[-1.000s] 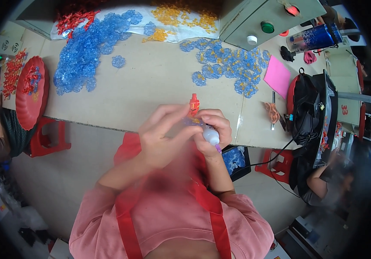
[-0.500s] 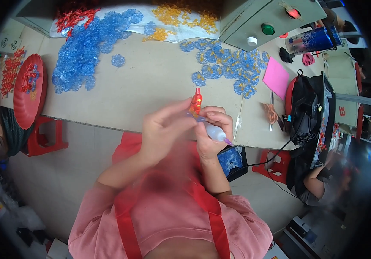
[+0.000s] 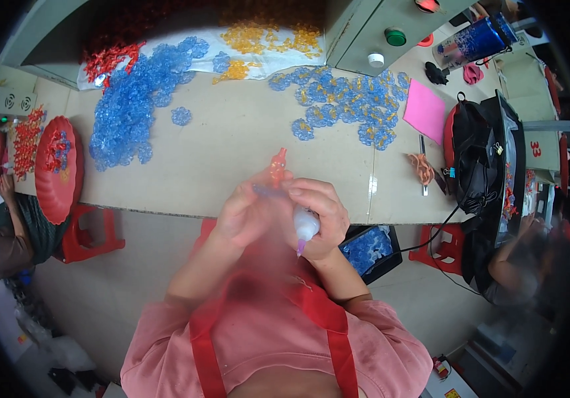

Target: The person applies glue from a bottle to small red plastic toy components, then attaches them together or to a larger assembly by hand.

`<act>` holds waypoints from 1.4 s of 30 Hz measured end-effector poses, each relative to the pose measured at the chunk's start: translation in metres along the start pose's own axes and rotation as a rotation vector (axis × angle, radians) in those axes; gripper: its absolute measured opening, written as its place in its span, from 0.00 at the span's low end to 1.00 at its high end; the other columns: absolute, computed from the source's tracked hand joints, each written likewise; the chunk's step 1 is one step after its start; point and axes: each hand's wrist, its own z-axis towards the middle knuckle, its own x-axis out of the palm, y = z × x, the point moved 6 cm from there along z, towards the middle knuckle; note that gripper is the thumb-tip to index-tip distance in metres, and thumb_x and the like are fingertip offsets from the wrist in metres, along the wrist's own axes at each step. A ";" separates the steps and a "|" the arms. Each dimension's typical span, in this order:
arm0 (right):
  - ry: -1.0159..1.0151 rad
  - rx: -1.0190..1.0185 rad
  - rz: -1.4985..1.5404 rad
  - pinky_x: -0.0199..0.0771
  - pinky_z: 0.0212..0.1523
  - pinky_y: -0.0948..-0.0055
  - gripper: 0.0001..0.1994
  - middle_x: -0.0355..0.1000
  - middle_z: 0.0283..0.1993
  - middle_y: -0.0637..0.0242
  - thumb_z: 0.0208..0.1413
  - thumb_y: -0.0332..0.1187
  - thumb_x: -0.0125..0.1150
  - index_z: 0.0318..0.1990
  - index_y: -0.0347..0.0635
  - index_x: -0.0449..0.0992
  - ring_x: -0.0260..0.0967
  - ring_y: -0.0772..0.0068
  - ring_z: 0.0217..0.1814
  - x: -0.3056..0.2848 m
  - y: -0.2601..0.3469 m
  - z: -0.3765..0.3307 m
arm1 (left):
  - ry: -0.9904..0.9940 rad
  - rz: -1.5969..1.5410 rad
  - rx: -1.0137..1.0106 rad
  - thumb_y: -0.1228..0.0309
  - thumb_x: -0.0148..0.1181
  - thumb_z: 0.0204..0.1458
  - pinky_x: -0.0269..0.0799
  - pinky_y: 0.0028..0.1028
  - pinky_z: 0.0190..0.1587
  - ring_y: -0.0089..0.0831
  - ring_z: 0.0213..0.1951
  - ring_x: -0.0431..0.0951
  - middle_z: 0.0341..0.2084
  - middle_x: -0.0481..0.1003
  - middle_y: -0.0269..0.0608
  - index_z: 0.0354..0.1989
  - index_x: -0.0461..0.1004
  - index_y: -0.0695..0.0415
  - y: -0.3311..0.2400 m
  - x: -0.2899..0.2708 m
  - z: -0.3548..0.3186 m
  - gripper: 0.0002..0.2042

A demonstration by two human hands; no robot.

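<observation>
Left hand (image 3: 240, 211) pinches red piece (image 3: 277, 166), top jutting beyond grip; right hand (image 3: 321, 211) clasps bottle (image 3: 306, 225), by table (image 3: 225, 146) near edge.

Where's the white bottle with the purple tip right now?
In the head view, the white bottle is in the person's right hand, just below the middle, its purple tip pointing toward the body and the left hand to its left.

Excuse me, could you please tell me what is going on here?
A person's right hand holds a purple-tipped white squeeze bottle. The left hand is at a small red piece; haze blurs the exact grip. On the table, plain blue discs lie heaped at left, with blue-and-yellow discs spread at right.
</observation>
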 end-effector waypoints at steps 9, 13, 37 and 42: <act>-0.021 -0.034 0.015 0.76 0.28 0.74 0.15 0.75 0.32 0.58 0.35 0.18 0.68 0.34 0.39 0.74 0.76 0.64 0.31 -0.007 -0.004 -0.006 | -0.092 0.329 0.025 0.58 0.58 0.52 0.60 0.33 0.57 0.31 0.54 0.68 0.52 0.69 0.45 0.55 0.65 0.65 -0.007 0.008 -0.004 0.27; -0.046 -0.054 0.014 0.76 0.29 0.73 0.16 0.75 0.31 0.58 0.35 0.17 0.67 0.36 0.39 0.73 0.76 0.62 0.30 -0.008 -0.003 -0.008 | -0.122 0.386 0.077 0.60 0.58 0.53 0.62 0.34 0.56 0.32 0.52 0.69 0.50 0.70 0.46 0.54 0.66 0.65 -0.007 0.013 -0.005 0.25; 0.007 -0.064 0.012 0.74 0.28 0.77 0.16 0.74 0.30 0.58 0.33 0.15 0.64 0.34 0.39 0.74 0.74 0.67 0.28 -0.005 -0.015 -0.011 | -0.248 0.479 0.147 0.71 0.56 0.53 0.66 0.34 0.54 0.35 0.51 0.71 0.50 0.70 0.51 0.54 0.67 0.64 -0.014 0.010 -0.010 0.20; 0.043 -0.131 0.032 0.74 0.25 0.74 0.12 0.75 0.29 0.60 0.35 0.19 0.66 0.31 0.41 0.77 0.75 0.65 0.27 -0.007 -0.016 -0.006 | -0.206 0.535 0.060 0.69 0.62 0.49 0.71 0.36 0.50 0.37 0.50 0.73 0.50 0.69 0.55 0.53 0.65 0.66 -0.033 0.014 -0.006 0.24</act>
